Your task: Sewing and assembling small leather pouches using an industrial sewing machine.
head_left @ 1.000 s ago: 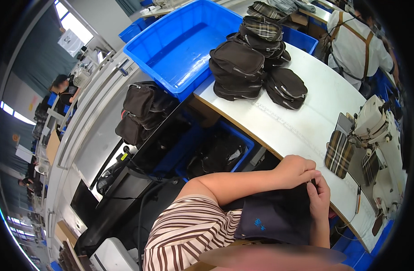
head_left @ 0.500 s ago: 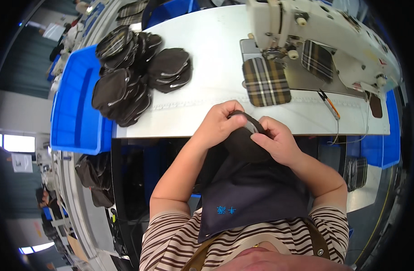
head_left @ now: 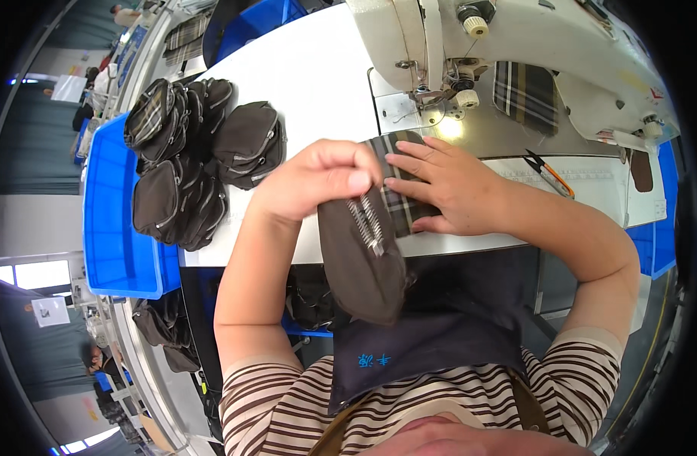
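Observation:
A dark brown fabric pouch (head_left: 360, 277) with a silver zipper hangs over the table's front edge. My left hand (head_left: 326, 178) is closed on its upper end, thumb on top near the zipper. My right hand (head_left: 451, 188) lies with fingers spread on a plaid fabric panel (head_left: 405, 213), just right of the pouch and in front of the sewing machine's needle area. The pouch and my hands cover part of the panel.
The white sewing machine (head_left: 531, 53) stands at the back right, another plaid panel (head_left: 527, 99) under its arm. Orange-handled thread snips (head_left: 550, 175) lie at right. Stacked brown pouches (head_left: 246, 144) sit at left by a blue bin (head_left: 113, 213).
My left hand has shifted left and up with the pouch. My right hand has let go of the pouch and now rests on the plaid panel. The view has shifted somewhat.

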Tool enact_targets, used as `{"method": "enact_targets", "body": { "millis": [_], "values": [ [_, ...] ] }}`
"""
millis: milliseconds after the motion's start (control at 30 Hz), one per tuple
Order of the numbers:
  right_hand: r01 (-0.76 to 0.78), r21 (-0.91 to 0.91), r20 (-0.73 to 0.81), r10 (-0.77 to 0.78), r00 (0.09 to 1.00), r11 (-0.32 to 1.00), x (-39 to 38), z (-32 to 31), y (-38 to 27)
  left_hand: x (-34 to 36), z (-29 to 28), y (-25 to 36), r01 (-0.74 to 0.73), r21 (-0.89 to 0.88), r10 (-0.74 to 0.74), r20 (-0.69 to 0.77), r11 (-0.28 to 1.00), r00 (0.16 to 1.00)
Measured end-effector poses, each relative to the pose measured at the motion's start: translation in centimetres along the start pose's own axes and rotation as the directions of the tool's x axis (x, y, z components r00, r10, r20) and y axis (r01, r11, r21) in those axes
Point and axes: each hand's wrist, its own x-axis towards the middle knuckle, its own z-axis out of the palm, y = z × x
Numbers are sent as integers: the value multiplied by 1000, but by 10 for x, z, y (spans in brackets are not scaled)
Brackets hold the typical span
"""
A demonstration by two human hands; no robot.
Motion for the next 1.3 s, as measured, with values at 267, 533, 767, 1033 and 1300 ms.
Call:
{"method": "enact_targets", "body": {
  "millis": [267,533,767,1033,1300],
  "values": [
    [30,-8,-168,-31,985,1000,1,15,2,77,-32,-37,339,675,-140,-332,655,933],
    [90,-100,-179,-107,978,991,-6,-4,9,77,-30,-47,299,735,-30,-355,608,934],
    [177,-295,-451,-300,841,939,2,-2,0,66,-32,-28,409,567,-194,-401,715,895],
    [201,-267,-509,-315,801,943,-13,-14,1,61,-25,-5,265,185,-217,-246,946,945],
    [-10,-199,-200,-31,979,980,-16,0,2,86,-8,-27,402,804,-100,-401,438,911]
  ]
}}
